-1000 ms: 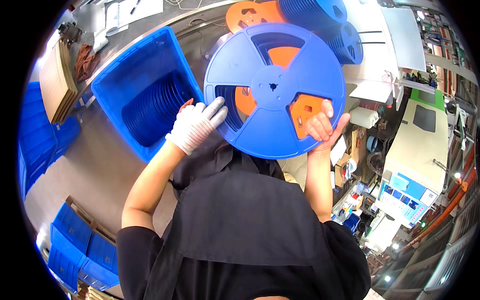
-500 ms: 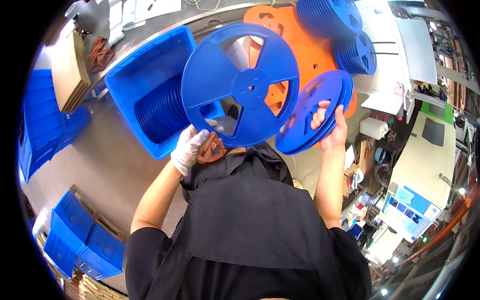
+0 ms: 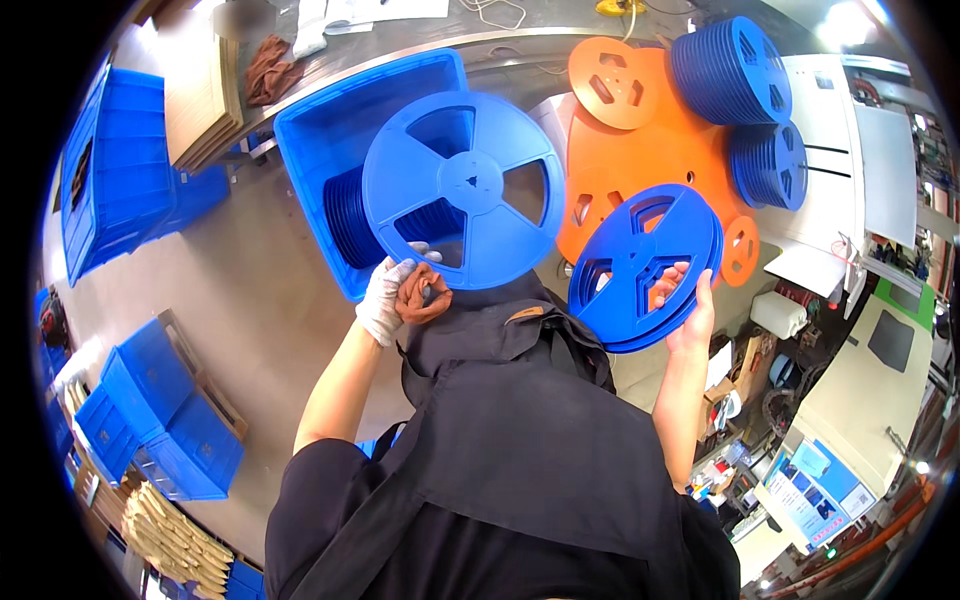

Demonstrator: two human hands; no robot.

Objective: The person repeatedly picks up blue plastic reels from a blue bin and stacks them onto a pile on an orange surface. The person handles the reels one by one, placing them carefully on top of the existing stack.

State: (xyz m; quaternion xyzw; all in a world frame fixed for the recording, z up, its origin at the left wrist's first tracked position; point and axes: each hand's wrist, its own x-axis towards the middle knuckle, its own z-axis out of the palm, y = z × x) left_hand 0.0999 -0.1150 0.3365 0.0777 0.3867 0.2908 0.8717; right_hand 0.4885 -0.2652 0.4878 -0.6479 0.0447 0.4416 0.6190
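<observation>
My left hand, in a white glove, grips the lower edge of a blue plastic reel disc with a round hub and cut-out windows. A crumpled brown cloth is in that same hand. The disc overlaps a blue bin, where a row of blue discs stands on edge. On the right, my bare right hand holds a small stack of blue reel discs, thumb on the outer edge and fingers through a window. The two held loads are apart.
Beyond my right hand is an orange surface with orange discs and two stacks of blue reels, one larger and one smaller. A grey workbench runs along the back. Cardboard sheets and blue crates stand left.
The disc in my left hand has shifted left over the bin. My right hand has turned its stack, so its face shows more fully. The whole view has swung left.
</observation>
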